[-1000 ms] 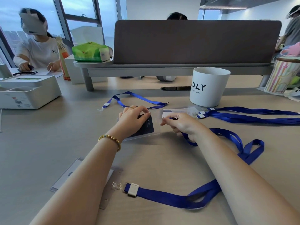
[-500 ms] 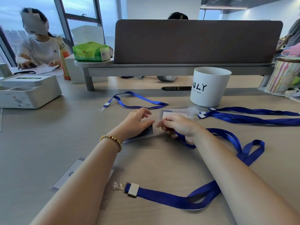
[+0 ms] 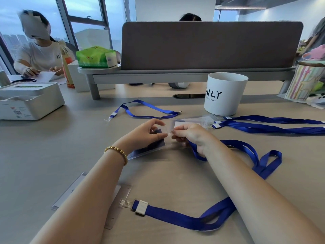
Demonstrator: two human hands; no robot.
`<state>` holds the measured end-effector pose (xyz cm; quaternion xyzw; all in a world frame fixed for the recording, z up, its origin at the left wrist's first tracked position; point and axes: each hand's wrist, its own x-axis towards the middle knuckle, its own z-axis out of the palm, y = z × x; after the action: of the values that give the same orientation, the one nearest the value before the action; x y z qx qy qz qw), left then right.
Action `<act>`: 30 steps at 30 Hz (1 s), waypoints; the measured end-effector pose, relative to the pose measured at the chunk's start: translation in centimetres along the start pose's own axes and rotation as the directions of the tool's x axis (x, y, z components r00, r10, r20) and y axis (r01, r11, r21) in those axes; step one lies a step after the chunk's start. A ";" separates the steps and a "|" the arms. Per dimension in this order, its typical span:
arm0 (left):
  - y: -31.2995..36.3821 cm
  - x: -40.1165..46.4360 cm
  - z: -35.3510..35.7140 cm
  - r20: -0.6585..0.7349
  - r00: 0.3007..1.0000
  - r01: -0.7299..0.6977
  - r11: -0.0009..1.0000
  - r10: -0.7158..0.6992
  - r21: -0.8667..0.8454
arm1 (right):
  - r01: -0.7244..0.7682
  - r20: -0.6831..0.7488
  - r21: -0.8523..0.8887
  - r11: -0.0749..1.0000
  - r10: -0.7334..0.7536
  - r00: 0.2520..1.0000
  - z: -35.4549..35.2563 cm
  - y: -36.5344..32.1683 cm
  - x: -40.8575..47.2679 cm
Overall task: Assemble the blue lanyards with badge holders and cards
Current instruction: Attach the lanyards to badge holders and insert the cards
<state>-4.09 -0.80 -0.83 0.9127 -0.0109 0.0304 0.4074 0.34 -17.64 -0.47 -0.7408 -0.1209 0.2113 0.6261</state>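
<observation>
Badge holder (image 3: 149, 148) containing dark card, pinched by left hand (image 3: 146, 136), right hand (image 3: 191, 138) gripping lanyard (image 3: 246, 148)

A white cup (image 3: 225, 93) stands beyond a grey divider shelf (image 3: 175, 74) bearing a green tissue pack (image 3: 95, 57).

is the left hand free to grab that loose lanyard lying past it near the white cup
Probably not yet. The left hand grips the badge holder while the right hand works its edge. The loose lanyard lies just beyond with bare table between, so only that grip stops it.
</observation>
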 end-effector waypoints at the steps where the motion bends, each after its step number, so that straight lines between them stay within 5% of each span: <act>1: 0.1 0.1 0.0 -0.018 1.000 0.017 1.000 -0.016 0.024 | 0.010 -0.008 -0.015 1.000 -0.010 1.000 0.0 0.0 0.0; 10: 0.7 -0.1 -1.5 -0.015 0.997 0.073 0.996 -0.073 -0.048 | 0.248 -0.004 -0.183 0.951 -0.253 0.968 0.8 -0.5 -0.3; 20: 1.1 -0.8 -1.4 0.121 0.979 0.194 0.928 -0.163 -0.318 | 0.251 -0.073 -0.260 0.932 -0.279 0.958 0.7 -0.7 -0.4; 30: 2.3 -1.0 -1.4 0.148 0.972 0.202 0.970 -0.182 -0.135 | 0.305 0.002 -0.360 0.882 -0.326 0.945 0.6 -0.8 -0.3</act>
<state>-5.26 -1.33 1.79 0.8763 0.0481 -0.0717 0.4740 -0.17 -17.11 0.25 -0.8180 -0.2574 0.0595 0.5110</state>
